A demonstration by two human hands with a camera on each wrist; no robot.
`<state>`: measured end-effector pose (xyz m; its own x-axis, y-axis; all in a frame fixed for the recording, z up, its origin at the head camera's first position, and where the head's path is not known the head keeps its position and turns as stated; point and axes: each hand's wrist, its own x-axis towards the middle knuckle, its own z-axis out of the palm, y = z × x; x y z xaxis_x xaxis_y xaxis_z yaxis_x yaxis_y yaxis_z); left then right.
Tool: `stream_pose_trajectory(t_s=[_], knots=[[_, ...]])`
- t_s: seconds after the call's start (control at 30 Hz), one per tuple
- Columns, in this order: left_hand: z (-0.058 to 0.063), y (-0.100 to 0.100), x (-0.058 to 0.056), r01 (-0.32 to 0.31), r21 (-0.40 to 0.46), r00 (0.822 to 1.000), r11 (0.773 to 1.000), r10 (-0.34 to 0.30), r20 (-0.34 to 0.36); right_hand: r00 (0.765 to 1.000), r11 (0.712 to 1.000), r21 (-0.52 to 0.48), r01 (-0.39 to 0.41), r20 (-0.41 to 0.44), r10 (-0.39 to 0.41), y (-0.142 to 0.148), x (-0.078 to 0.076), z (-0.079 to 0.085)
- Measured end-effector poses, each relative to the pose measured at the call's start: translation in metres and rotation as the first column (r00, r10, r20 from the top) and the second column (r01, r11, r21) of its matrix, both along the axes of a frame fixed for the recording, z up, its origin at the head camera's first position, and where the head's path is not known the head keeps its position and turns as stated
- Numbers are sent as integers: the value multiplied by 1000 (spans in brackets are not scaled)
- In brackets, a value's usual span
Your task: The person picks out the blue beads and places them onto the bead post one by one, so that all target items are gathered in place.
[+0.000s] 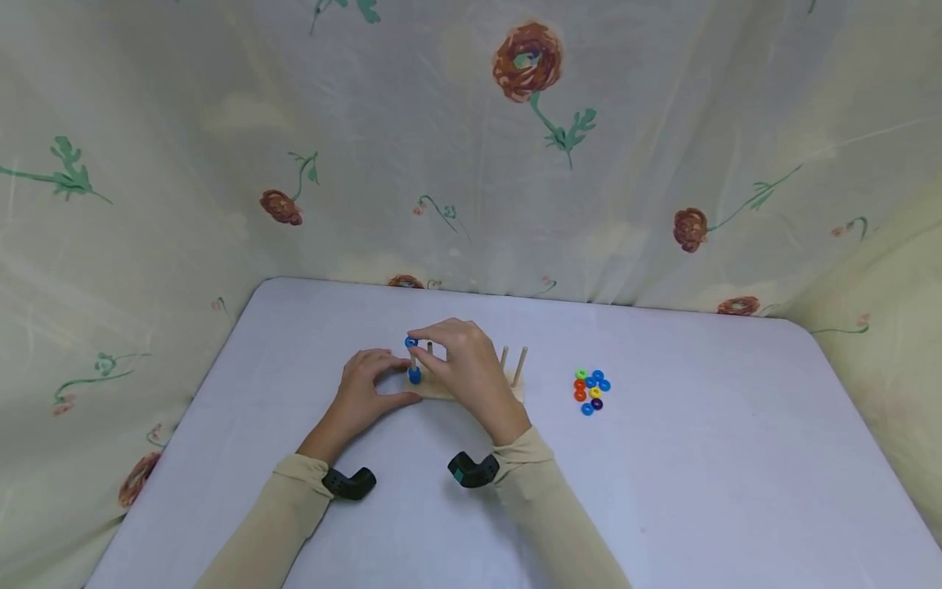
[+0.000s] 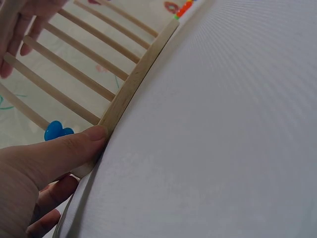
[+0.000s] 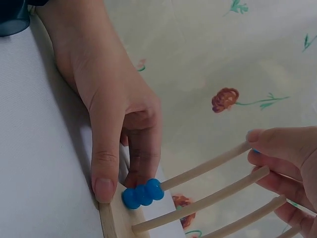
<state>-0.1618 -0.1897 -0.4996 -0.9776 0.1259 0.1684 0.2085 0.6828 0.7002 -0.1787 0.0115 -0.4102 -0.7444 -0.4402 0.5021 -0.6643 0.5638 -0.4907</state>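
Your sleeves point(image 1: 272, 515) are beige, your pegs point(image 3: 199, 202) pale tan, your stacked beads point(image 3: 143, 195) blue, the table point(image 1: 699, 458) white, the cream curtain point(image 1: 412, 98) patterned with rust-red flowers point(image 1: 513, 72).

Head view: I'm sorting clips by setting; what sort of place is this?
Likely a curtained recording booth: floral drapes hang around a white table, with a black wrist camera in view.

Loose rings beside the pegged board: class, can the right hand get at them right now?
Probably yes: the loose rings lie uncovered, though the right hand pinches a blue ring and would likely need to release it and clear the pegs.
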Motion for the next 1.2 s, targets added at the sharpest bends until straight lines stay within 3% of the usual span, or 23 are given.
stream_pose_trajectory(t_s=[0.57,1.2], knots=[[1,-2,-2,3,-14,1000,1000,-3,-4,1000,998,-66,-25,-1,25,1,-2,2],[0,0,0,-5,-28,1000,1000,5,-5,1000,995,-102,16,9,-15,11,-3,7]])
